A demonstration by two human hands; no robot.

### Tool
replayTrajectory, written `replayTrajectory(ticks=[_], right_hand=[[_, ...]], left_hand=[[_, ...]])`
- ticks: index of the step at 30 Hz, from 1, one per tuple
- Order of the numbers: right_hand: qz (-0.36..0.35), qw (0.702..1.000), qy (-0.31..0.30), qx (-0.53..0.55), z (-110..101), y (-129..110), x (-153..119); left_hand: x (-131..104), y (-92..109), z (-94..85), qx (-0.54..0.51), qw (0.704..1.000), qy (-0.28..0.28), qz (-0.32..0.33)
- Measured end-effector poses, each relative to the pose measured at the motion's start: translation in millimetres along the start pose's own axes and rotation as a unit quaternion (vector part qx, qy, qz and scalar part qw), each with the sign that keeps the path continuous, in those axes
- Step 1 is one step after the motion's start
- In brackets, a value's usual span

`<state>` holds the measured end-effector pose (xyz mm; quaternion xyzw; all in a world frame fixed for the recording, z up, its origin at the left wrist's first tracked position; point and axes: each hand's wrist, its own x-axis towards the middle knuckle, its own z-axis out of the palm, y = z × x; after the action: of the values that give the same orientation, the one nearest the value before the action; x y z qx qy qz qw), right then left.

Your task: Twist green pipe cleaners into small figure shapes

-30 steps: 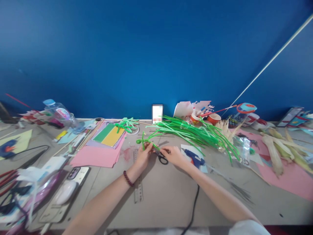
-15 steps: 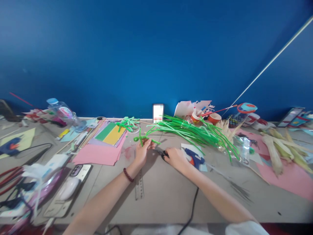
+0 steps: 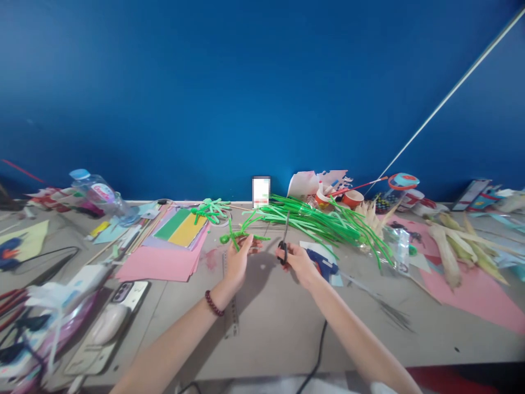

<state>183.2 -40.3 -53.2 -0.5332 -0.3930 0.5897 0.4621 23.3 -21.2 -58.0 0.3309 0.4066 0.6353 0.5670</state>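
Note:
My left hand [image 3: 241, 256] is closed on a small figure of green pipe cleaners [image 3: 233, 238], which has a round knob at its left end and a thin stem reaching right past my fingers. Black-handled scissors [image 3: 284, 246] are in my right hand [image 3: 298, 261], their blades pointing up and away. The scissors and the green figure are apart. A large bunch of green pipe cleaners [image 3: 315, 219] lies just beyond my hands. Under my left wrist, a clear ruler [image 3: 232, 317] is partly covered.
A glue gun [image 3: 322, 262] lies right of my right hand. Pink paper [image 3: 158, 262] and coloured sheets [image 3: 186, 231] are on the left, near a phone [image 3: 133, 293]. A phone with a lit screen [image 3: 261, 192] leans on the blue wall. Dry corn husks [image 3: 445, 251] lie at the right.
My right hand has turned the scissors from pointing left at the green figure to pointing upward, and drawn them away from it. My left hand still holds the figure. The view has shifted slightly.

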Motion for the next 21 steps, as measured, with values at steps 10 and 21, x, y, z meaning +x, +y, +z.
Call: replayTrajectory(ticks=[10,21], right_hand=[[-0.007,0.993,0.054,0.107,12,17,6],[-0.040,0.994,0.005,0.105,15,22,-2]], left_hand=[[-18,-17,-6.1,0.022,0.997,-0.053,-0.050],[-15,-19,-12.8,0.057,0.997,-0.046,-0.037]])
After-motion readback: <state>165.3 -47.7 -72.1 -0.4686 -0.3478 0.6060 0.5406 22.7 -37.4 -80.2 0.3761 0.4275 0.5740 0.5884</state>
